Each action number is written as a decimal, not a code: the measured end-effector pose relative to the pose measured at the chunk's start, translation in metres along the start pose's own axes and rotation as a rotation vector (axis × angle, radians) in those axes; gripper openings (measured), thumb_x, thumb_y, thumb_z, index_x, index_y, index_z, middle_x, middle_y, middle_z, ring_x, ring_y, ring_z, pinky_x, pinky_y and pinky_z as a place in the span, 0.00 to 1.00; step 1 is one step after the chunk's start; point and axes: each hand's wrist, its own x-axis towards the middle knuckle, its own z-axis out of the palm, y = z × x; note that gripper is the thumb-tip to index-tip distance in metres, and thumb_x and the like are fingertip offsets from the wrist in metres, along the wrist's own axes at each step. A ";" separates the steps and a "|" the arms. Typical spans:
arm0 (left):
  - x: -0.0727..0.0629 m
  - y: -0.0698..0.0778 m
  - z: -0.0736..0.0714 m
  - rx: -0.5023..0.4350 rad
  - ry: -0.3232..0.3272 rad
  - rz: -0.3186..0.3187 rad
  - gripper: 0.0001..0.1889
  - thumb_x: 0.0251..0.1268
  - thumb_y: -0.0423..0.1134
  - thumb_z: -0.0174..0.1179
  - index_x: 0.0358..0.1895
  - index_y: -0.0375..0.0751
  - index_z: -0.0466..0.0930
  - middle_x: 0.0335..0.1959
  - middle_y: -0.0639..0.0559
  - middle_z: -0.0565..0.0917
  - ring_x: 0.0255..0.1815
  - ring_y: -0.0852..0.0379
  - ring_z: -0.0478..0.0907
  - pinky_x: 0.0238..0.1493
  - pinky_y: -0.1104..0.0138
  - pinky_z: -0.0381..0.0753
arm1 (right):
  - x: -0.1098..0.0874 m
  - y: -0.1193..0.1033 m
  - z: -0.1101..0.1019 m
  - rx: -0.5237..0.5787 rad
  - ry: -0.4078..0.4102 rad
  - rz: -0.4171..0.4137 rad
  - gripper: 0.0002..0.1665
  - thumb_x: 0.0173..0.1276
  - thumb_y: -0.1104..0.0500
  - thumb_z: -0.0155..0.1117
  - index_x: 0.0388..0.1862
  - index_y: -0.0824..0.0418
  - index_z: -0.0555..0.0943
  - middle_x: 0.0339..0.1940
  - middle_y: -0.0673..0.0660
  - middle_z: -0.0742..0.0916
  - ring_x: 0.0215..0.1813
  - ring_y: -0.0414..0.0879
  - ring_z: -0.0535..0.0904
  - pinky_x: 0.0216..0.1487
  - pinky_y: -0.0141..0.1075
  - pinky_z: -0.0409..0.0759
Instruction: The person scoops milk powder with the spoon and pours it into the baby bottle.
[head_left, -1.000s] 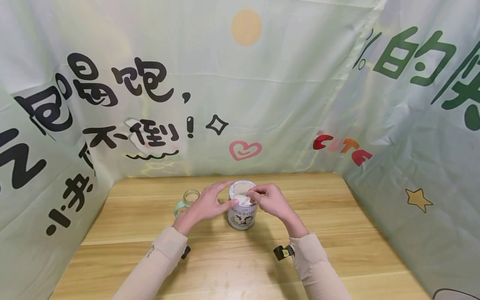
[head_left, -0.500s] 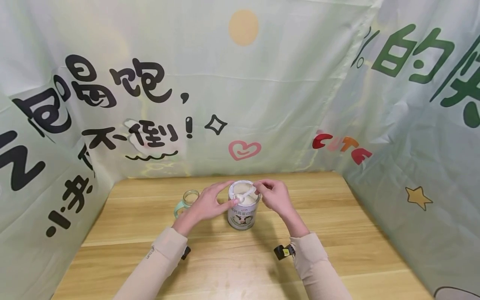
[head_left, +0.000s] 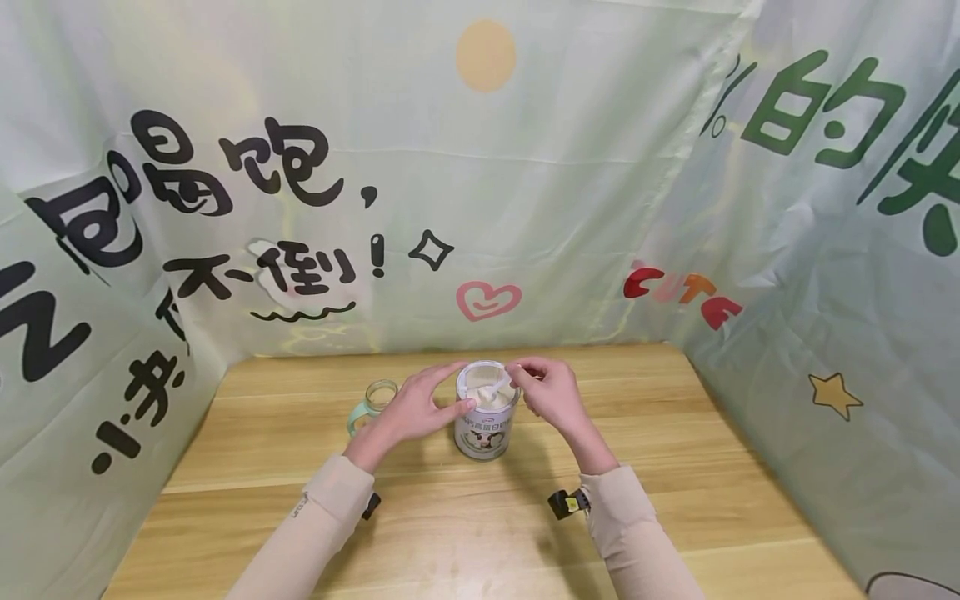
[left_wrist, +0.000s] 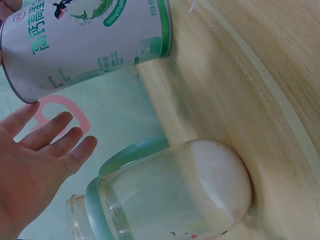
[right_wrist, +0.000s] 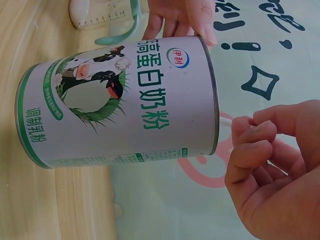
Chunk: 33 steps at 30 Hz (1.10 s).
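Note:
A milk powder can [head_left: 483, 440] stands upright on the table, its top uncovered and pale powder inside. My left hand [head_left: 415, 407] touches its rim, thumb on the near side and index finger farther back. In the left wrist view the other fingers [left_wrist: 65, 142] are spread and fairly straight. With thumb and fingertips my right hand [head_left: 551, 395] pinches the handle of a white scoop [head_left: 497, 386]. The scoop's bowl is down in the can's opening. From the right wrist, only a short bit of the handle [right_wrist: 225, 121] shows past the rim.
A clear bottle [left_wrist: 155, 195] with a mint-green handle and whitish bottom stands left of the can, partly behind my left hand. Beneath them is a wooden table [head_left: 652, 533]. Printed fabric walls [head_left: 570, 217] enclose the back and sides.
My right hand has moved from over the can's opening to its right rim, exposing the scoop. The scoop's bowl has since shifted away from the left thumb. My left hand stays put.

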 end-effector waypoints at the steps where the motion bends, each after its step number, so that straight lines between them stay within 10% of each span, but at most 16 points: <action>1: 0.000 0.000 0.000 0.000 0.001 0.002 0.41 0.71 0.64 0.64 0.82 0.53 0.65 0.78 0.46 0.74 0.79 0.39 0.70 0.78 0.39 0.69 | 0.000 0.000 0.000 0.001 -0.002 -0.003 0.14 0.77 0.58 0.65 0.48 0.68 0.89 0.32 0.65 0.87 0.15 0.39 0.68 0.18 0.29 0.67; 23: 0.000 0.002 -0.002 0.004 -0.008 -0.007 0.41 0.71 0.65 0.63 0.82 0.54 0.65 0.79 0.47 0.73 0.79 0.38 0.70 0.77 0.37 0.69 | 0.001 -0.003 -0.001 0.012 0.078 0.025 0.13 0.77 0.58 0.64 0.48 0.65 0.89 0.34 0.66 0.88 0.16 0.40 0.70 0.19 0.29 0.69; 33: -0.001 0.004 -0.006 0.020 -0.018 -0.024 0.43 0.70 0.68 0.62 0.83 0.54 0.62 0.80 0.44 0.70 0.80 0.35 0.67 0.77 0.35 0.66 | 0.002 -0.007 -0.008 0.114 0.151 -0.015 0.12 0.77 0.59 0.65 0.47 0.67 0.89 0.25 0.51 0.86 0.15 0.39 0.70 0.18 0.29 0.69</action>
